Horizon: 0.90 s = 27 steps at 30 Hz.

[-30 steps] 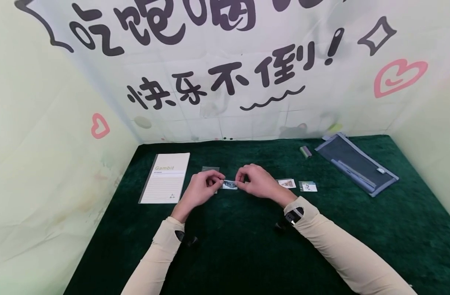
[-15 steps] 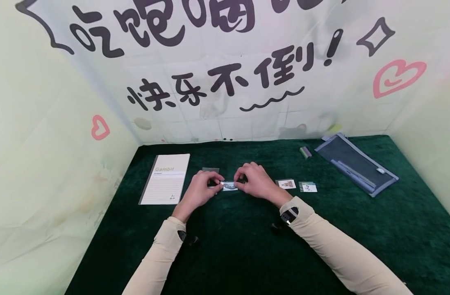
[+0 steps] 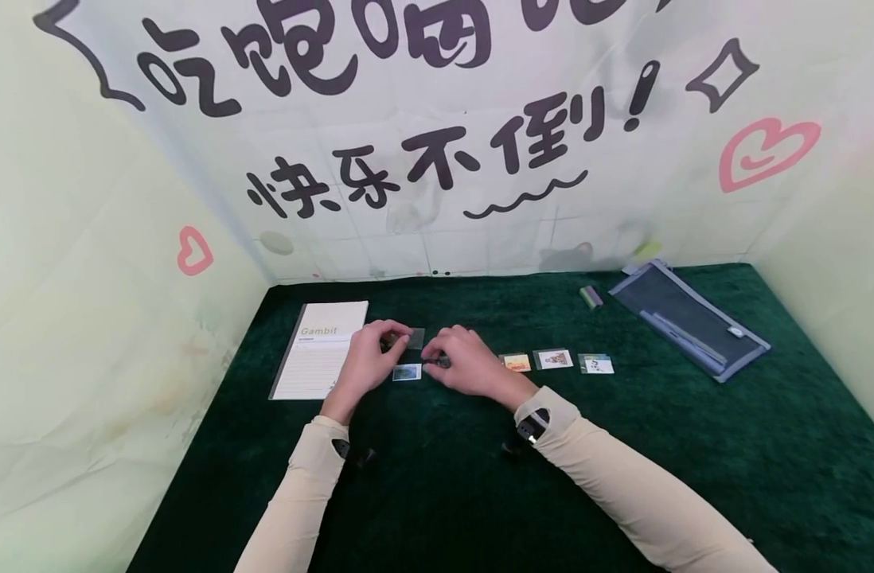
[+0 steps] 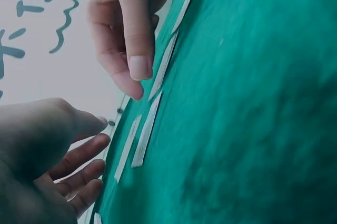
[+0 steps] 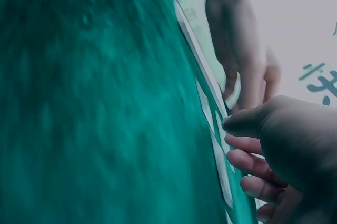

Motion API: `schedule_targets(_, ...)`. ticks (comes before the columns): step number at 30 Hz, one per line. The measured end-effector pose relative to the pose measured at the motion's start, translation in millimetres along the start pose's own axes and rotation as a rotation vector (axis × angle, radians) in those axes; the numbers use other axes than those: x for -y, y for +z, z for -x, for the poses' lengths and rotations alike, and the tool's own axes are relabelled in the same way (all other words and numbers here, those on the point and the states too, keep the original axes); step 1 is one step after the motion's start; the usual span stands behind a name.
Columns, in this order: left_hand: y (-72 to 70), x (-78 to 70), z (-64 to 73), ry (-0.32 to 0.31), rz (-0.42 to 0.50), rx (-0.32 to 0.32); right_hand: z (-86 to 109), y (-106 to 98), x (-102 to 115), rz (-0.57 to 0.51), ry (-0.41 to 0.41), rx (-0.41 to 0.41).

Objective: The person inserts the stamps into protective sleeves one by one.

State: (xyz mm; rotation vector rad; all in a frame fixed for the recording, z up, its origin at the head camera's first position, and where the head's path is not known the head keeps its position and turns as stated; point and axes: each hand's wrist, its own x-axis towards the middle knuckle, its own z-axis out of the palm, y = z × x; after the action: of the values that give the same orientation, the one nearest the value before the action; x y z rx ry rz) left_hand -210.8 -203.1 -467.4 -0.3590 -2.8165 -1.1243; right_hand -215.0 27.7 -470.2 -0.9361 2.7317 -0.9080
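Note:
In the head view my left hand [image 3: 371, 362] hovers with thumb and fingers apart, beside a small clear-edged piece [image 3: 417, 338] lying on the cloth. Just below its fingertips lies a small blue picture card [image 3: 407, 372]. My right hand [image 3: 467, 362] is bent over the cloth to the right of that card, and its fingers partly cover whatever lies beneath. In the left wrist view, the left hand's fingers [image 4: 84, 155] are loosely bent with nothing between them. Its view of the right hand [image 4: 126, 29] shows thumb and finger pointing down, holding nothing visible.
Right of the hands, an orange card [image 3: 517, 363], a bear-picture card [image 3: 554, 359] and another small card [image 3: 597, 364] lie in a row. A notebook [image 3: 318, 358] is at the left. Farther right are a small block [image 3: 591, 297] and a blue mesh pouch [image 3: 688, 318].
Both hands have let go of the small picture card they pinched and moved left. The blue picture card and the orange card, earlier hidden by the hands, now show.

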Motion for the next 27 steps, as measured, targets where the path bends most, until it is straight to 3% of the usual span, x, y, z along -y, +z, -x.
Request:
schedule_targets(5, -2.5, 8.9, -7.6, -0.030, -0.013, -0.035, -6.4, 13.5, 12.7, 0.065, -0.007, 0.010)
schedule_targets(11, -5.0, 12.8, -12.5, -0.082, -0.028, -0.028, -10.5, 20.3, 20.0, 0.099, 0.011, 0.008)
schedule_targets(22, -6.6, 15.2, -21.9, -0.142, -0.042, 0.055, -8.4, 22.6, 16.2, -0.077, 0.028, -0.036)
schedule_targets(27, -6.1, 16.6, -24.3, -0.160, -0.033, 0.050, -7.0, 22.5, 11.5, -0.199, -0.006, -0.023)
